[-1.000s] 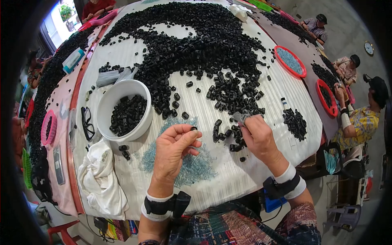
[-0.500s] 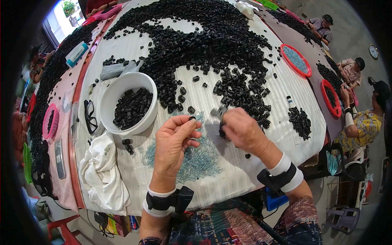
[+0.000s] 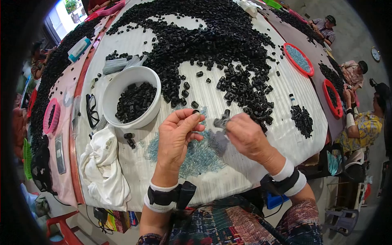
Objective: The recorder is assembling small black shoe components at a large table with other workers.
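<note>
My left hand (image 3: 173,132) is closed in a pinch on a small black plastic piece (image 3: 195,111), mostly hidden by thumb and forefinger. Beside it, my right hand (image 3: 249,136) has its fingers drawn together around a small grey object (image 3: 221,122) with a dark tip; blur hides its kind. Both hands hover over a scatter of tiny clear bluish beads (image 3: 200,161) on the white table cover. Just beyond them lie loose black plastic pieces (image 3: 245,96). A white bowl (image 3: 141,122), partly filled with similar black pieces, stands to the left of my left hand.
A large heap of black pieces (image 3: 212,41) covers the far table. At left are eyeglasses (image 3: 92,111), a white cloth (image 3: 102,167) and grey strips (image 3: 116,65). A red tray of beads (image 3: 311,73) and a small black pile (image 3: 301,122) lie right. Other people sit around.
My right hand, with the grey object, has come slightly nearer to me over the table. My left hand keeps its pinch. The whole view has shifted a little.
</note>
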The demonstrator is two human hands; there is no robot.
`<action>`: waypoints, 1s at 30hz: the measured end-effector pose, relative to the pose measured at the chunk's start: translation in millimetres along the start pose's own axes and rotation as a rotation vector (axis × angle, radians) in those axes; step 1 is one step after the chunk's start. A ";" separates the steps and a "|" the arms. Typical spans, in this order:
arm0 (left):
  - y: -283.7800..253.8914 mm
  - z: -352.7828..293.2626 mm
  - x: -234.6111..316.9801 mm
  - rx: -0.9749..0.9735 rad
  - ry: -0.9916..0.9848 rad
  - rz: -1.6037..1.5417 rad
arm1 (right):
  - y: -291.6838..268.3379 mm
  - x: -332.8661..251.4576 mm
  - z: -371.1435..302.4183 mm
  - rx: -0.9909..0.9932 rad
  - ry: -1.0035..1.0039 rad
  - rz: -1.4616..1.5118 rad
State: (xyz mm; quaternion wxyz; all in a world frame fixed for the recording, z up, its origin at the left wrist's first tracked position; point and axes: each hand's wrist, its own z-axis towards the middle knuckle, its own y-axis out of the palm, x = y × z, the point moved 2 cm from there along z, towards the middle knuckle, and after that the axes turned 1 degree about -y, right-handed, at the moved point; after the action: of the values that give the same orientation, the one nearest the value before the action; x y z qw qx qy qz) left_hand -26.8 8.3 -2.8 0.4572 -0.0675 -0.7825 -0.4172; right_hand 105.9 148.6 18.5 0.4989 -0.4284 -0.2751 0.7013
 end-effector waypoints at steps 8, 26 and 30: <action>0.3 1.7 -1.1 -0.010 -0.008 0.009 | 28.8 -1.9 4.1 -0.098 -0.029 -0.014; 19.2 -12.2 -9.6 -0.196 -0.013 0.263 | -33.2 -27.0 23.8 0.132 -0.121 -0.031; 20.3 -11.5 -11.7 -0.174 0.059 0.359 | -29.6 -27.0 25.7 0.054 -0.166 -0.153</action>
State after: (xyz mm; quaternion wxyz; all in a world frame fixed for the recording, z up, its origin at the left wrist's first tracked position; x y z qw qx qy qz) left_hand -2.6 16.3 2.9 0.5392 -0.2329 -0.7052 -0.3970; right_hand 100.7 134.7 63.8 0.5379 -0.3329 -0.3285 0.7013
